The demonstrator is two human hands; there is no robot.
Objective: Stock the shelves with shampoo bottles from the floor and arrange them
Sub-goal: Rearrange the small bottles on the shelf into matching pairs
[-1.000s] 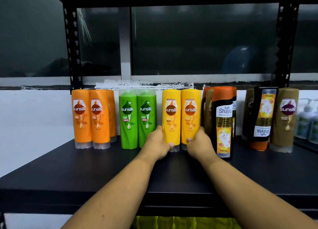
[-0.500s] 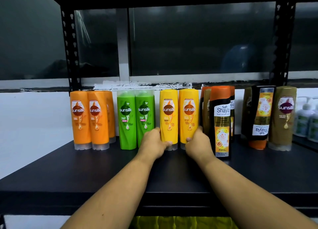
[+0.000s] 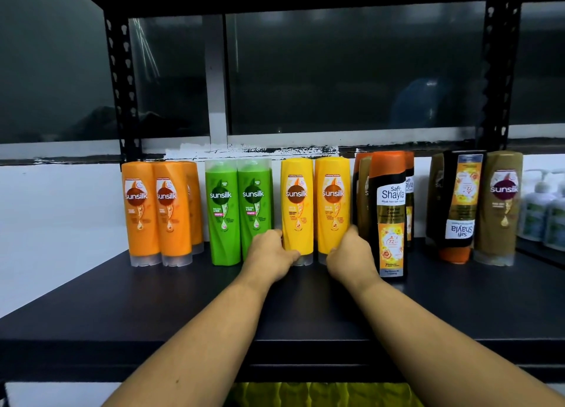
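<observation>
Two yellow bottles stand upright and side by side, touching, at the middle of the shelf (image 3: 153, 299), caps down. The left yellow bottle (image 3: 297, 204) and the right yellow bottle (image 3: 332, 204) are opaque, so their fill cannot be told. Each has a dark red round "sunsilk" label facing out and a clear cap at its foot.

The left hand (image 3: 270, 255) grips the left one low on its outer side, fingers curled round it and thumb at the front near the cap. The right hand (image 3: 350, 256) grips the right one the same way on its outer side.

Just left stand two green bottles (image 3: 222, 214), then three orange bottles (image 3: 140, 214), one of them behind the front pair. Just beside the right hand stands a black Shayla bottle (image 3: 389, 214) with an orange top, and more dark bottles crowd behind it. Further right a second Shayla bottle (image 3: 460, 204) stands upside down, orange cap on the shelf, next to a brown bottle (image 3: 500, 207). Pale pump bottles (image 3: 538, 210) show blurred at the far right.

Black posts (image 3: 122, 85) frame the shelf, with a dark window (image 3: 336, 70) behind.
</observation>
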